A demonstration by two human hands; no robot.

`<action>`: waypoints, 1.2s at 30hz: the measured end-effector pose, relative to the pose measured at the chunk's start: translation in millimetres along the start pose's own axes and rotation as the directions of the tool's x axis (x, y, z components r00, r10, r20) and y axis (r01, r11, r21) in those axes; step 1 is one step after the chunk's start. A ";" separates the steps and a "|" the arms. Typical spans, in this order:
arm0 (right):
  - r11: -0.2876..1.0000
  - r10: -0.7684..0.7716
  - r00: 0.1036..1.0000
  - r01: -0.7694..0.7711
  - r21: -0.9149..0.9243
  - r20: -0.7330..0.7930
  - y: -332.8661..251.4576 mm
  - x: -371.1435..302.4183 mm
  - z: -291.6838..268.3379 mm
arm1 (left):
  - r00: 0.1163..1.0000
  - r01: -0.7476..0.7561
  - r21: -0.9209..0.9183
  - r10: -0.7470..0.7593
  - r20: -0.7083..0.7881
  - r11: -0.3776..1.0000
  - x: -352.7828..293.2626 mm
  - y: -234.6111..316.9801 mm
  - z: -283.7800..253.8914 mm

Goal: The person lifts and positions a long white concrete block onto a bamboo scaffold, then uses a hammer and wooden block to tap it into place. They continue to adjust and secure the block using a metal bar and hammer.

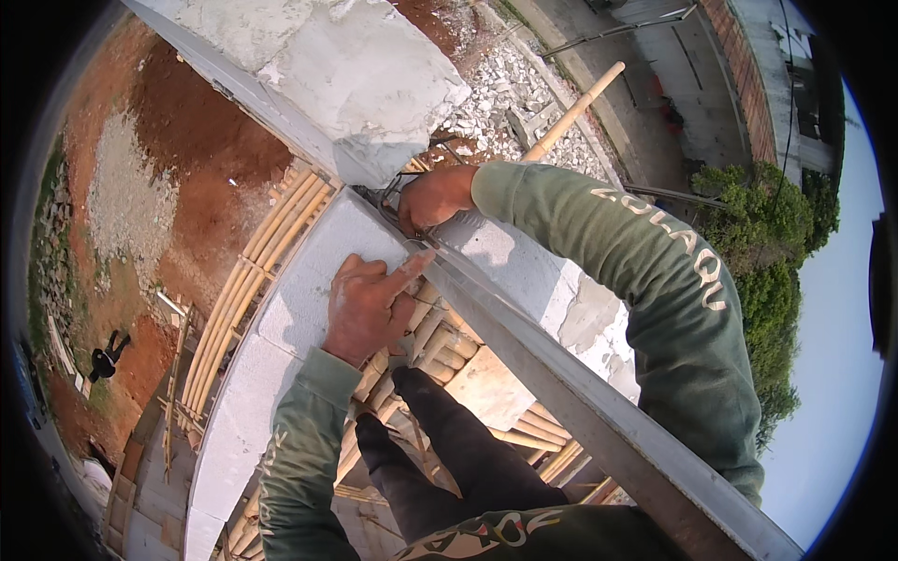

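A long grey metal channel (561,374) slants from the lower right up to the far end of a pale block wall (299,276). At that far end, my right hand (435,199) is closed with its fingers bent down against the channel. What it pinches is hidden; a thin wire-like piece shows just below the fingertips. My left hand (367,304) rests by the inner edge of the wall top. Its index finger reaches out to the channel's edge, close under the right fingertips, while the other fingers are bent. Nothing shows in it.
Rough plastered masonry (365,79) rises beyond the channel's end. Bamboo poles (257,280) run outside the wall, and more bamboo with a wooden board (491,388) lies below, around my legs. Far beneath are red soil (210,140), rubble (510,93) and a person (109,357) in dark clothes.
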State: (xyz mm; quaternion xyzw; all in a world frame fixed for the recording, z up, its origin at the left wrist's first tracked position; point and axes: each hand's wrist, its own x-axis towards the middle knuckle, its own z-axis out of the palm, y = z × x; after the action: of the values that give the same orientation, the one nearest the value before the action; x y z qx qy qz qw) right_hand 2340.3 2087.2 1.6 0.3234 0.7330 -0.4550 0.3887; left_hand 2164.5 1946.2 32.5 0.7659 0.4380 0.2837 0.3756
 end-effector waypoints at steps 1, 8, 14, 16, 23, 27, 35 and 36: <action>0.998 -0.020 0.999 0.022 -0.057 0.040 -3.6 2.1 -3.0 | 1.000 -0.009 0.004 0.009 -0.007 1.000 -0.7 0.0 0.3; 0.904 -0.194 0.973 0.227 -0.362 0.124 8.2 34.6 4.8 | 0.991 -0.006 -0.140 -0.013 -0.131 0.990 -4.3 -3.4 3.8; 0.962 -0.237 0.961 0.252 -0.103 0.143 25.6 42.9 3.9 | 0.980 -0.043 -0.089 0.024 -0.200 0.995 -5.9 -8.7 5.8; 0.976 -0.212 0.961 0.219 -0.020 0.178 23.6 34.2 -1.0 | 0.964 -0.056 -0.111 0.025 -0.266 0.992 -5.6 -9.9 5.3; 0.987 -0.112 0.991 0.102 0.125 0.075 8.9 -7.7 -4.6 | 0.969 -0.060 -0.093 0.036 -0.243 0.994 -3.9 -10.5 -0.9; 0.974 -0.041 0.999 0.046 0.223 -0.026 5.6 -8.2 -3.9 | 0.973 -0.069 -0.087 0.048 -0.227 0.994 -2.3 -9.9 -0.9; 0.877 -0.021 0.993 -0.037 0.480 0.114 4.2 -0.3 3.0 | 0.969 -0.071 -0.082 0.050 -0.242 0.994 -2.3 -9.2 -0.6; 0.853 0.013 0.991 -0.079 0.515 0.130 3.5 -0.1 3.6 | 0.971 -0.073 -0.081 0.053 -0.234 0.994 -1.8 -9.8 -0.7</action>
State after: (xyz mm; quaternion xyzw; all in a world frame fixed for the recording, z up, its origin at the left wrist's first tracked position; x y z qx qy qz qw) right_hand 2344.2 2085.2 -0.8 0.4055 0.5501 -0.6452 0.3416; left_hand 2158.7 1948.0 24.6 0.7235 0.4413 0.4022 0.3465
